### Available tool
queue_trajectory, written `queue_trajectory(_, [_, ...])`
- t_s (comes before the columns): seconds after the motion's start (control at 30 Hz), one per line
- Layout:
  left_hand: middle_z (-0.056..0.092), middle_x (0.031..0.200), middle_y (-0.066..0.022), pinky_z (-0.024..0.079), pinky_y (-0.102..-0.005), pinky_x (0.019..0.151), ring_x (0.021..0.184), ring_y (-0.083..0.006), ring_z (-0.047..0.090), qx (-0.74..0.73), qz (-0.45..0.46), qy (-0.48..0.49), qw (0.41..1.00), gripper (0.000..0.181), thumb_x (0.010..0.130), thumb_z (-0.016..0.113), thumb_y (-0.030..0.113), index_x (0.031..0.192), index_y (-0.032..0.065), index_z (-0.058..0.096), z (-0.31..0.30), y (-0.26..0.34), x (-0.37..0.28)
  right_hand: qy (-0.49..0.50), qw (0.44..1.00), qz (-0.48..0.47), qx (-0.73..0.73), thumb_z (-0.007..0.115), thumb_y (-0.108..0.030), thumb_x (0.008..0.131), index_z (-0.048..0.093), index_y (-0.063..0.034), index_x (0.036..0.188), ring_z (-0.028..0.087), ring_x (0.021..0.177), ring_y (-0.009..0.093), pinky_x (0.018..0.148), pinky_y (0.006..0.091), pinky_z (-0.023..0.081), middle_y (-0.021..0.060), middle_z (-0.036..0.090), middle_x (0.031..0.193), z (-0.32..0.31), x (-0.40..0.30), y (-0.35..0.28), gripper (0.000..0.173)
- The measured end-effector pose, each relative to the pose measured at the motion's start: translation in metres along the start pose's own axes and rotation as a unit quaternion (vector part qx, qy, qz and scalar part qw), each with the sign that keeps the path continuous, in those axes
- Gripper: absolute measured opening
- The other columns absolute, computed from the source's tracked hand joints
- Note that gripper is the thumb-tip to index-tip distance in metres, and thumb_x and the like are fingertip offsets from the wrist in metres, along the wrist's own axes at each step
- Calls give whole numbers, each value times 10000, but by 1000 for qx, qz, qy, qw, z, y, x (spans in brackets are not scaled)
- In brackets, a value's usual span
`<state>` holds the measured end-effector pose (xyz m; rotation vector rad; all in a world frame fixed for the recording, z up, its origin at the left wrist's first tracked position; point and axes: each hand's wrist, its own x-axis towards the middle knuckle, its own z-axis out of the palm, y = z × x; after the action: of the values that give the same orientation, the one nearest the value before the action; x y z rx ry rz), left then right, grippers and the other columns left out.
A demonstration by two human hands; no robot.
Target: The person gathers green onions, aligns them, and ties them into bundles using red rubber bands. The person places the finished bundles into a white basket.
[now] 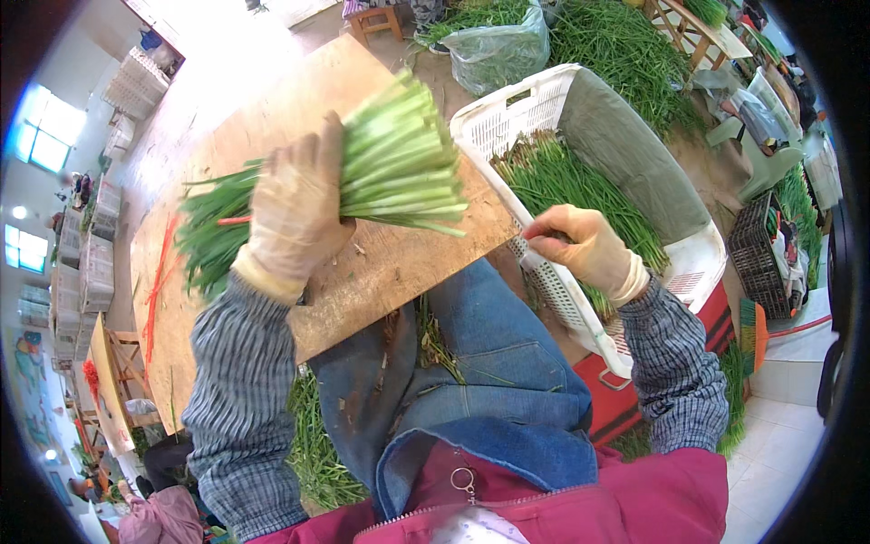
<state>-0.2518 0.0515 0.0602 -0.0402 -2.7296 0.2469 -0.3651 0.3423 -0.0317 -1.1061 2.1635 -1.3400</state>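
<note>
My left hand (pixel 296 204), in a thin pale glove, is closed around a thick bundle of long green stalks, likely garlic chives (pixel 401 156). Their pale cut ends fan out to the right and their dark green leaves point left, over the wooden board. A red tie (pixel 234 220) shows on the bundle beside my left hand. My right hand (pixel 584 248), gloved too, is at the near rim of the white plastic crate (pixel 578 292), its fingers curled together; whether something small is between them cannot be told. More green stalks (pixel 571 197) lie inside the crate.
The wooden board (pixel 380 285) spans above my lap, with red ties (pixel 160 285) at its left. A grey cloth (pixel 632 149) lines the crate's far side. Beyond are a clear plastic bag (pixel 499 51) of greens and a large green heap (pixel 618 54). A black crate (pixel 761 251) stands right.
</note>
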Motion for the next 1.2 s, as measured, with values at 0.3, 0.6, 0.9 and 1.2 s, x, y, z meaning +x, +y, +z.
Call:
queue_trajectory(0.3, [630,1072,-83,468,-318,885,969,-182,604,-571,-180,33,801,658,609,780,82,1198,-14,503,-134,67,2,-71,861,-254,436,880,-281,564,280,-15,1407,393,1255,204,1046,342,316,102,424,1362,57,44,-113,1068])
queue_trajectory(0.6, [578,1135,-117,422,-329,932,1108,-190,510,-711,-155,237,644,778,697,771,89,1327,-8,326,-47,143,-29,-159,959,-123,197,844,-71,465,524,10,1196,568,999,154,909,314,435,68,626,1093,-41,31,-96,802])
queue_trajectory(0.9, [633,1088,-113,468,-300,866,971,-176,602,-816,-303,109,480,379,812,586,30,1184,-37,563,-12,86,-129,-228,949,99,197,899,-55,426,456,33,1267,535,1071,142,975,310,405,70,589,1188,-18,-66,-35,954])
queue_trajectory(1.2, [560,1159,-86,425,-291,916,1044,-168,543,-794,-264,52,546,425,782,664,93,1185,-9,576,-15,85,-150,-255,922,141,253,877,-37,426,422,46,1292,542,1112,177,996,327,397,103,581,1222,42,-76,-27,982])
